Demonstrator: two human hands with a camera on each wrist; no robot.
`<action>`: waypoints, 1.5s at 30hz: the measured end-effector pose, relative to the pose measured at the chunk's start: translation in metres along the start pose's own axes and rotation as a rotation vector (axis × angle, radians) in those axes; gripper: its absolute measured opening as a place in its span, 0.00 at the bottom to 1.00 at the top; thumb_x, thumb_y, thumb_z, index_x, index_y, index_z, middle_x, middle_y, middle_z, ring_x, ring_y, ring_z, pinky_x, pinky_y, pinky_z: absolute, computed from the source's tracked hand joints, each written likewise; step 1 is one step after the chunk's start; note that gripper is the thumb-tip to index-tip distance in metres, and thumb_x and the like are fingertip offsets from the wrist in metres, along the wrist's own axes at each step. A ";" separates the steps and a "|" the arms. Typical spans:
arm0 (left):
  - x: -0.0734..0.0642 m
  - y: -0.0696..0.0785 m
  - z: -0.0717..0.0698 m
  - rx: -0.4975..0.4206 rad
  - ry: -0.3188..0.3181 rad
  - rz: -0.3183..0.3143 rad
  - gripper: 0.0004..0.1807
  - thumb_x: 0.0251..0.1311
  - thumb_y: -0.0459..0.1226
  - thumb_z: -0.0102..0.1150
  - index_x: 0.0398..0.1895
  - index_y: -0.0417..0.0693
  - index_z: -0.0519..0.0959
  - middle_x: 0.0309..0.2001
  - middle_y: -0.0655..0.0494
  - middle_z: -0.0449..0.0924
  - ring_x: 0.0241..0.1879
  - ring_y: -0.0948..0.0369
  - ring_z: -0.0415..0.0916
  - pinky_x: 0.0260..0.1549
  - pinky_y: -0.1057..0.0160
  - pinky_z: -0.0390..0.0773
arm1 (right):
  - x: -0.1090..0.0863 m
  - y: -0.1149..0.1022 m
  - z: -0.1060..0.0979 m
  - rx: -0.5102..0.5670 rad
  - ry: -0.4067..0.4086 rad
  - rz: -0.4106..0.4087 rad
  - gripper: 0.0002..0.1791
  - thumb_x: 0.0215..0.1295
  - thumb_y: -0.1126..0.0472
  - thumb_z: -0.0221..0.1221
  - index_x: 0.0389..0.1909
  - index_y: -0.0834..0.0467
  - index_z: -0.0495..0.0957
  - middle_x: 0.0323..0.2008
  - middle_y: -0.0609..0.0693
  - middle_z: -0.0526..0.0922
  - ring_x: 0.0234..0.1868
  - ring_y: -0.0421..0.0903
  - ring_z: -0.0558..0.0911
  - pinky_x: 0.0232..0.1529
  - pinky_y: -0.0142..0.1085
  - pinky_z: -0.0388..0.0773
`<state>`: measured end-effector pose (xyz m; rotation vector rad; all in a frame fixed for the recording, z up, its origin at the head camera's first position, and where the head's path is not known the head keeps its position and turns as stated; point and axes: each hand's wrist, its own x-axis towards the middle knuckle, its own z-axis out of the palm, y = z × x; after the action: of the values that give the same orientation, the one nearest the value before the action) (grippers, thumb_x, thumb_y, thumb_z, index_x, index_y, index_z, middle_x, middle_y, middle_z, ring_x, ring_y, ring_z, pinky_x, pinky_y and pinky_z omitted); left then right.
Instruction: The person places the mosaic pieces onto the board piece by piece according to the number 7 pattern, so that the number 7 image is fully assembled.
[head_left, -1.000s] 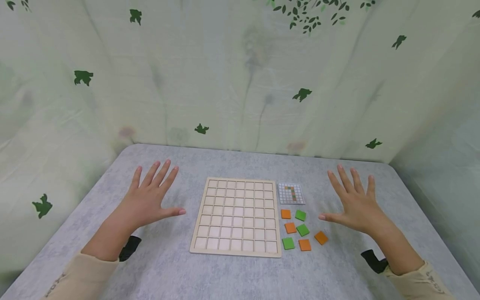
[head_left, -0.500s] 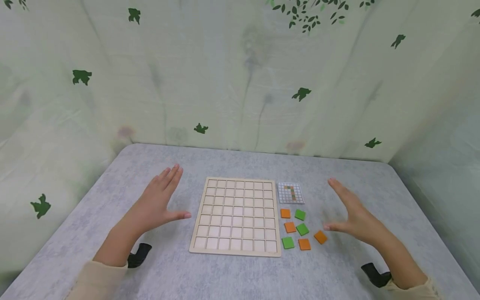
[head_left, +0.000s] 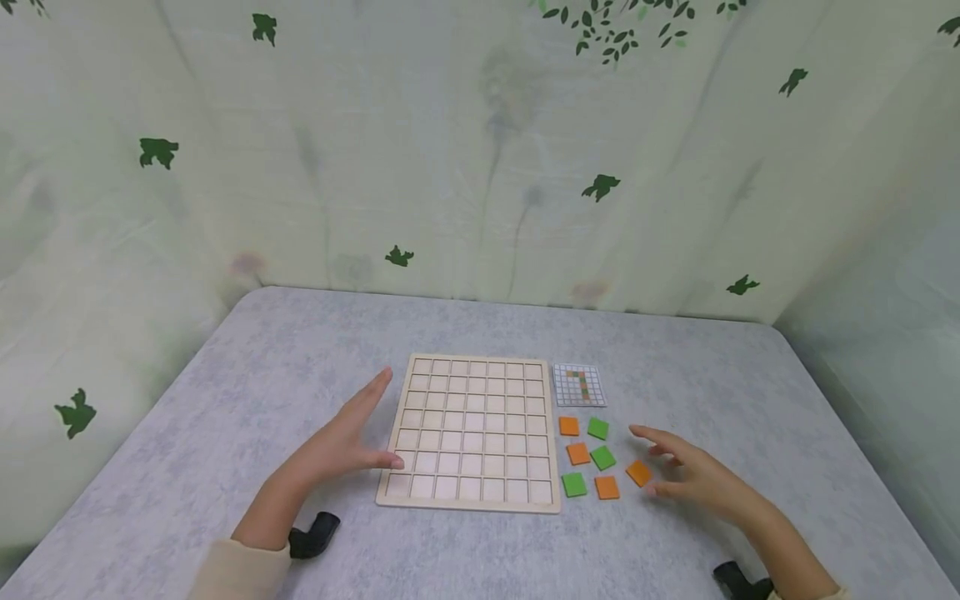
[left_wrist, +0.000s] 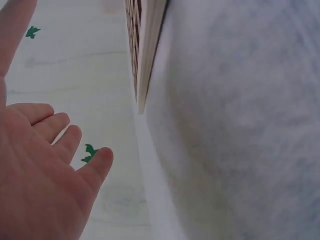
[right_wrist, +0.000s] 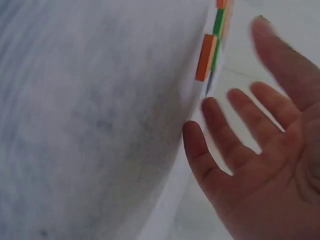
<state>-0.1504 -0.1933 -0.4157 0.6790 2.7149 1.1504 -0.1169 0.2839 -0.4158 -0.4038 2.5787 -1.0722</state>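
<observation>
My left hand [head_left: 337, 446] reaches over the left edge of a wooden grid board [head_left: 474, 433], thumb and fingers spread apart and holding nothing. In the left wrist view its palm and relaxed fingers show beside the board's edge [left_wrist: 145, 60]. On the other side, my right hand [head_left: 697, 479] is just right of an orange square tile [head_left: 639, 473], thumb close to it and fingers loosely bent. The right wrist view shows the right hand [right_wrist: 265, 155] with nothing between its fingers and an orange tile [right_wrist: 205, 57] near the fingertips.
More tiles lie right of the board: orange ones such as one orange tile [head_left: 607, 487], and green ones such as one green tile [head_left: 574, 485]. Behind them lies a small pattern card [head_left: 579, 386]. A printed curtain [head_left: 450, 150] surrounds the grey table [head_left: 480, 554].
Both hands have come down and inward from a raised, spread pose. The left has moved right to the board, the right left and nearer to the outermost orange tile.
</observation>
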 end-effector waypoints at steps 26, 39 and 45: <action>-0.006 -0.026 0.014 0.024 -0.160 -0.019 0.65 0.27 0.58 0.71 0.68 0.38 0.49 0.68 0.42 0.46 0.66 0.44 0.38 0.57 0.40 0.45 | 0.007 0.000 0.002 -0.096 0.009 -0.023 0.16 0.54 0.59 0.63 0.43 0.58 0.75 0.38 0.46 0.75 0.37 0.44 0.72 0.37 0.34 0.72; -0.006 -0.027 0.016 0.014 -0.148 -0.020 0.65 0.25 0.58 0.72 0.68 0.39 0.50 0.68 0.43 0.46 0.66 0.45 0.38 0.57 0.40 0.44 | 0.065 -0.069 0.005 -0.052 0.226 -0.364 0.18 0.58 0.58 0.59 0.49 0.57 0.76 0.46 0.47 0.76 0.42 0.46 0.74 0.43 0.46 0.73; -0.006 -0.029 0.015 0.019 -0.157 -0.019 0.65 0.26 0.58 0.71 0.68 0.40 0.49 0.68 0.45 0.46 0.66 0.46 0.37 0.58 0.40 0.44 | 0.109 -0.103 0.021 0.043 0.258 -0.458 0.19 0.58 0.58 0.59 0.51 0.57 0.76 0.46 0.47 0.76 0.42 0.46 0.73 0.43 0.46 0.72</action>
<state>-0.1514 -0.2032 -0.4470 0.7123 2.5981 1.0226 -0.1934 0.1599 -0.3756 -0.9348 2.7513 -1.4062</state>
